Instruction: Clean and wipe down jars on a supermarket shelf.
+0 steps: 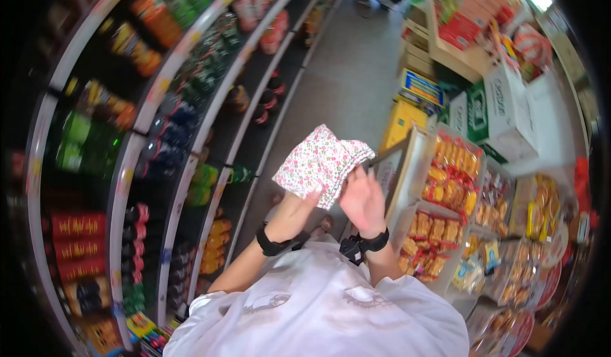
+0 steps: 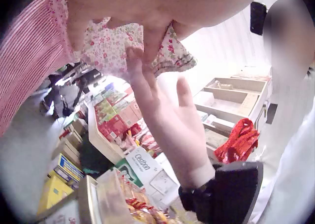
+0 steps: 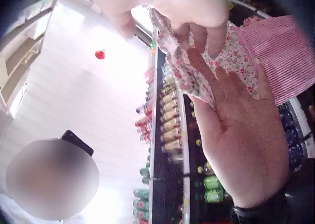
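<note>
A folded white cloth point(image 1: 318, 163) with small pink flowers and a dark stitched edge is held up in front of my chest. Pink striped fabric point(image 3: 283, 56) extends from it in both wrist views. My left hand point(image 1: 294, 215) grips the cloth from below, thumb over its near edge and the fingers hidden underneath in the head view. Beside the right edge is my right hand point(image 1: 364, 201), its fingers extended at the stitched border. In the left wrist view, the right hand's thumb point(image 2: 184, 92) stands apart from the cloth.
Shelves of bottled drinks point(image 1: 210, 102) line the left side. Snack packs in clear bins point(image 1: 439, 172) fill the right, close to my right arm. Cartons point(image 1: 503, 112) stand behind the bins. A grey floor aisle point(image 1: 344, 57) runs ahead between them.
</note>
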Tool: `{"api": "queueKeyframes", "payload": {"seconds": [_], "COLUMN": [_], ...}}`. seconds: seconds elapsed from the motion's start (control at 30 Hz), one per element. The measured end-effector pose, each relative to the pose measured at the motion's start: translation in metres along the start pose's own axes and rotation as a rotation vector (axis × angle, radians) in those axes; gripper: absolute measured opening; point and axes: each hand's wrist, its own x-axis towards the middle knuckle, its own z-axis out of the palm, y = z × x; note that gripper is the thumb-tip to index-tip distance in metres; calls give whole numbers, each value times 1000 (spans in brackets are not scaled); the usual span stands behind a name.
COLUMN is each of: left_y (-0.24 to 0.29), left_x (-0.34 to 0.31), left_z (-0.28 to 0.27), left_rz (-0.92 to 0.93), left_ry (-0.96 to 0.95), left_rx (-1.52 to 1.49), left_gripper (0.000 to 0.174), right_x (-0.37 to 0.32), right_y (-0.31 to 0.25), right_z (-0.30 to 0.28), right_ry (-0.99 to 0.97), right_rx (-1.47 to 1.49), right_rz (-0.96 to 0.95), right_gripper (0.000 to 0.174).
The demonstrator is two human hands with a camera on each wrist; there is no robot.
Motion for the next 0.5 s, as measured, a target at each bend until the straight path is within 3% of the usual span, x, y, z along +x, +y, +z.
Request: {"api": "queueKeyframes", "payload": {"seconds": [0.07, 0.13, 0.2, 0.43, 0.5], "left_y": [-3, -14, -5, -13, -16], "left_x": [-9, -41, -77, -136, -156], "left_z": [17, -5, -39, -68, -77], "left_rz": [6, 62, 26, 50, 51], "left_ry": [62, 156, 197, 290, 340], "left_rx": [110, 91, 191, 156, 91], "left_gripper": [50, 49, 49, 46, 44], "right_x": [1, 8, 13, 0, -2], "right_y": [-4, 22, 66, 141, 169], "right_z": [5, 27, 52, 82, 84], "right_ry": [-63, -118, -171, -148, -141], "right_rx": [-111, -295, -269, -751, -741], "right_rz": [118, 211, 243, 297, 313], "right_gripper": [55, 50, 42, 36, 34]}}
